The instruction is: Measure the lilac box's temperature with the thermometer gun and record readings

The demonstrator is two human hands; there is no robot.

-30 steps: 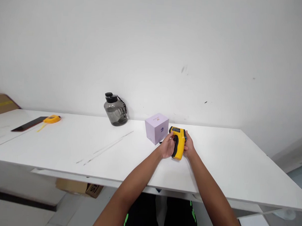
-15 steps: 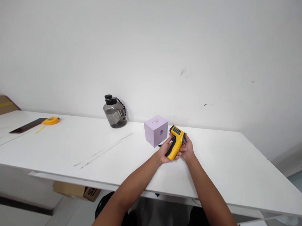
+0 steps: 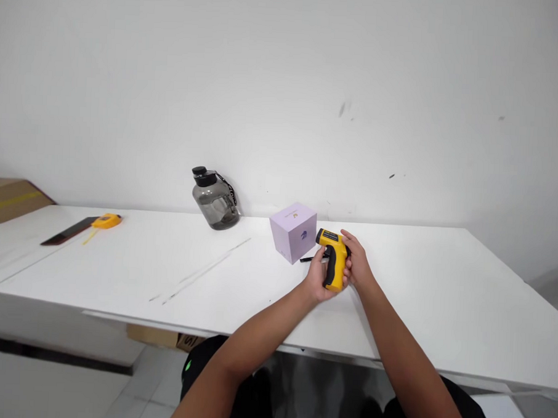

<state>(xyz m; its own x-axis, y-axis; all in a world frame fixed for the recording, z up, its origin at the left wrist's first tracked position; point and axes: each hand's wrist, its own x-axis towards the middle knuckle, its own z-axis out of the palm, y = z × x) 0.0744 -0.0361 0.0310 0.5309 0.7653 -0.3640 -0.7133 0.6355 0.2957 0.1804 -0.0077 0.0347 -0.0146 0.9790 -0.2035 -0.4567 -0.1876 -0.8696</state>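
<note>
Between my two hands is a yellow and black infrared thermometer gun [image 3: 338, 264], held above the white table with its black nose toward the upper left. My left hand [image 3: 319, 278] cups the handle from the left and below. Around its right side, the fingers of my right hand [image 3: 357, 260] wrap the body and handle. A lilac box [image 3: 293, 232] with a small printed emblem stands just left of the gun. On the table between box and gun lies a thin black object [image 3: 306, 259], partly hidden by the gun and my left hand.
A grey see-through water bottle [image 3: 216, 201] with a black cap stands by the wall. Farther left, a yellow tape measure [image 3: 106, 220] lies against a dark flat strip [image 3: 69, 231]. A cardboard box [image 3: 15, 199] sits at the far left of the white table [image 3: 201, 292].
The thermometer gun has turned more upright in my hands. My right hand has closed further round its side. The whole view has shifted slightly.
</note>
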